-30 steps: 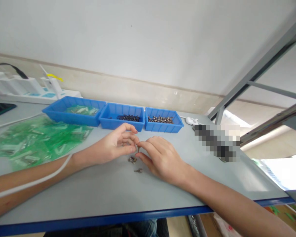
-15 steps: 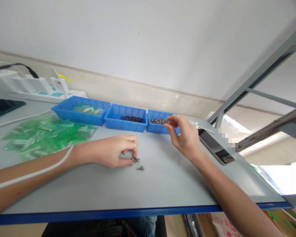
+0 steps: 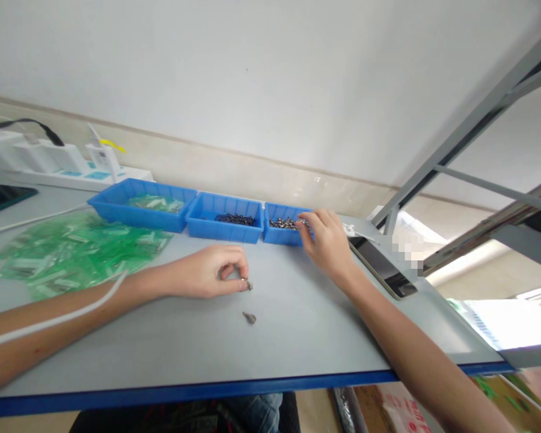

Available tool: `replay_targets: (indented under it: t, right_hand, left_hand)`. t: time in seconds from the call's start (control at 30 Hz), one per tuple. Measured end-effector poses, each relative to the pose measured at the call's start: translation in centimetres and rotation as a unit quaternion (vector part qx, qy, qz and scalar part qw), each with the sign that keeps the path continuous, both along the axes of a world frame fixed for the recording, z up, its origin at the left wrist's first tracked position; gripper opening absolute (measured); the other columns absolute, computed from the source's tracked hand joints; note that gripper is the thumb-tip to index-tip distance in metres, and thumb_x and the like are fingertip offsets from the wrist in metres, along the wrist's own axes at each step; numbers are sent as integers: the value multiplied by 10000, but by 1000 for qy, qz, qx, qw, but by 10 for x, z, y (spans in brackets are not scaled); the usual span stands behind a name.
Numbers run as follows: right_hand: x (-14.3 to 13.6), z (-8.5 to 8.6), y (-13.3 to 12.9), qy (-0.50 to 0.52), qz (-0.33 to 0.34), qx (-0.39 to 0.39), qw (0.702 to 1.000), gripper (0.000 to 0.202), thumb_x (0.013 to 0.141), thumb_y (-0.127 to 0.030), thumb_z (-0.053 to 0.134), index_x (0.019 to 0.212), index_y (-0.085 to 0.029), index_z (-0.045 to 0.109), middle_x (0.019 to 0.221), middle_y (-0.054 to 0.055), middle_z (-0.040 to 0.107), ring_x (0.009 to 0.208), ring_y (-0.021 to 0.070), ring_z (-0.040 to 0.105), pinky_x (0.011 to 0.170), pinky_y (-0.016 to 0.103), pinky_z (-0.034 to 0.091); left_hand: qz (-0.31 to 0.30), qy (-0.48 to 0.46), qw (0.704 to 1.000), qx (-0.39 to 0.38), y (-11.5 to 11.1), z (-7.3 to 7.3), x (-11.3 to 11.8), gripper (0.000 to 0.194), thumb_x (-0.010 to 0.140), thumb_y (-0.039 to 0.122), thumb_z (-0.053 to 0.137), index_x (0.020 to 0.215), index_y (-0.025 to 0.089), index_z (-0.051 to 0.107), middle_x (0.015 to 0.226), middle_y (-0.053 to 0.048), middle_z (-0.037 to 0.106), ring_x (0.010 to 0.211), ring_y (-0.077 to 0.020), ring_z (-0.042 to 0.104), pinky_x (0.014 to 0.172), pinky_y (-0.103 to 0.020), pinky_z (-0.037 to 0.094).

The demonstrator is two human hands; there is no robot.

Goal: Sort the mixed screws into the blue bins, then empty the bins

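Observation:
My left hand [image 3: 211, 270] is pinched on small metal screws [image 3: 249, 285] just above the grey table [image 3: 306, 325]. Nearer the front edge lies a loose screw [image 3: 249, 317]. At the right blue bin [image 3: 282, 236], which holds shiny metal screws [image 3: 283, 223], my right hand [image 3: 327, 243] reaches over the right side with thumb and fingers close together; what they hold, if anything, is too small to make out. Dark screws [image 3: 235, 219] fill part of the middle blue bin [image 3: 220, 231].
The left blue bin [image 3: 139, 217] holds small bags. Green plastic bags [image 3: 81, 249] are piled before it. A power strip [image 3: 90, 176] stands behind; a phone [image 3: 383, 267] lies at the right, beside a metal frame [image 3: 464, 138]. A white cable [image 3: 63, 317] crosses my left forearm.
My left hand has lifted its screws slightly off the table. The loose screw has turned and lies nearer the front edge. My right hand has closed in on the right bin; the view has shifted slightly.

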State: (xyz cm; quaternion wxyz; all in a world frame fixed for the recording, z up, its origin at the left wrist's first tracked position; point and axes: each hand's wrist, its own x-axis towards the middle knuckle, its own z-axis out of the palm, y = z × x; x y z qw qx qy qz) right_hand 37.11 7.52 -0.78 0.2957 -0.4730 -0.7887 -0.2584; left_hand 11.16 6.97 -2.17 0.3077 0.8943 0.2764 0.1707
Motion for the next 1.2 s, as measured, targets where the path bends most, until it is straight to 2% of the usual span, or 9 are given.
replay_targets:
  t: [0.2,0.47,0.6,0.7,0.77,0.83,0.9,1.1,1.2]
  right_hand:
    - [-49,-9,-45,-44,154,-104,982,235,905,-334,490,981,-140,599,852,85,619,800,216,512,708,336,370]
    - [-60,-18,-48,-82,151,-52,984,271,932,-233,433,718,-159,582,644,39,567,633,167,471,617,294,307]
    - [-54,-10,-47,-50,156,-10,986,204,923,-210,451,777,-164,584,645,32,590,616,161,497,597,286,330]
    - [-36,1,-35,12,101,71,992,139,916,-219,474,841,-178,583,673,33,617,633,159,533,612,283,355]
    - [-17,7,-23,31,-6,114,993,134,908,-255,492,863,-173,589,685,47,623,642,178,541,618,298,352]
    - [0,10,-10,15,-113,95,989,170,896,-302,503,896,-161,598,717,68,635,667,207,546,618,313,339]
    - [8,9,-5,1,-137,49,989,194,891,-320,499,899,-156,604,755,86,642,706,225,555,639,324,350]
    - [-33,2,-39,-16,107,-107,988,197,892,-315,505,961,-154,597,853,80,639,803,211,553,728,331,395]
    - [-54,-2,-58,-69,165,-143,973,223,885,-332,511,968,-147,604,813,71,624,762,206,529,678,324,381]
  left_hand:
    - [48,-54,992,-105,0,-1,1,255,821,399,533,836,150,588,690,9,549,607,-114,480,545,-212,374]
    - [68,-67,988,-119,-1,0,5,274,841,410,507,842,148,587,655,27,510,585,-106,445,532,-209,351]
    - [48,-39,995,-75,-1,1,3,267,830,399,531,899,152,602,620,41,461,560,-106,426,519,-209,334]
    - [-20,-3,1000,12,-5,0,2,211,781,351,610,889,170,630,722,16,527,627,-115,482,592,-217,372]
    - [-54,11,997,58,-9,-2,2,125,783,288,609,846,183,634,829,-3,576,718,-127,536,672,-222,389]
    - [-54,17,995,85,-12,-4,3,65,799,235,575,810,190,620,871,-4,596,770,-134,565,710,-224,389]
    - [-36,21,994,98,-15,-5,4,60,811,214,549,799,193,604,861,0,596,770,-136,573,707,-225,390]
    - [20,10,996,83,-14,-9,7,103,852,248,492,826,186,571,842,-7,594,742,-146,555,680,-246,396]
    - [70,-22,996,52,-11,-9,9,151,855,300,488,790,174,539,753,2,551,679,-139,505,616,-242,382]
